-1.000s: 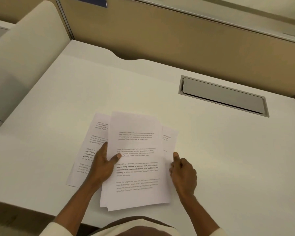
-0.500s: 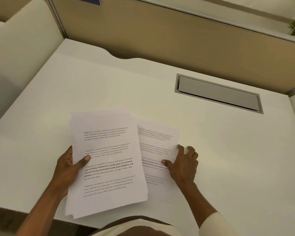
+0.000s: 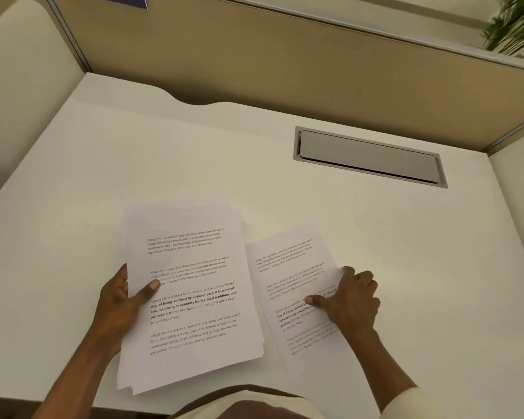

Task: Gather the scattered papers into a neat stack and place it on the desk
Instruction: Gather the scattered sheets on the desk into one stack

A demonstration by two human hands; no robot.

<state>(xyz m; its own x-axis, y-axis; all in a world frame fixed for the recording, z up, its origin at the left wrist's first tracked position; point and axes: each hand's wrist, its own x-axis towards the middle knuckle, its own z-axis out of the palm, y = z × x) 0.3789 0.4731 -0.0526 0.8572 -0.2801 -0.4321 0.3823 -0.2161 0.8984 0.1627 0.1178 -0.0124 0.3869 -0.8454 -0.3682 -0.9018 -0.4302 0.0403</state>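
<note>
A bundle of several printed white sheets [image 3: 191, 297] is held above the white desk [image 3: 194, 152] at the lower left. My left hand [image 3: 120, 303] grips its left edge, thumb on top of the text and fingers underneath. To the right, a single printed sheet [image 3: 291, 267] lies flat on the desk, turned a little clockwise. My right hand [image 3: 350, 300] pinches this sheet's right edge, thumb pressed on the page and fingers curled at the border. The bundle's sheets are slightly fanned at the bottom corner.
A grey metal cable hatch [image 3: 369, 157] is set into the desk at the back right. Tan partition walls [image 3: 285, 65] close off the back, and a cream panel [image 3: 22, 86] stands on the left. Green plant leaves [image 3: 515, 22] show at the top right.
My left hand has lifted the bundle and carried it left, uncovering the single sheet. My right hand has moved onto that sheet's right edge and taken hold of it.
</note>
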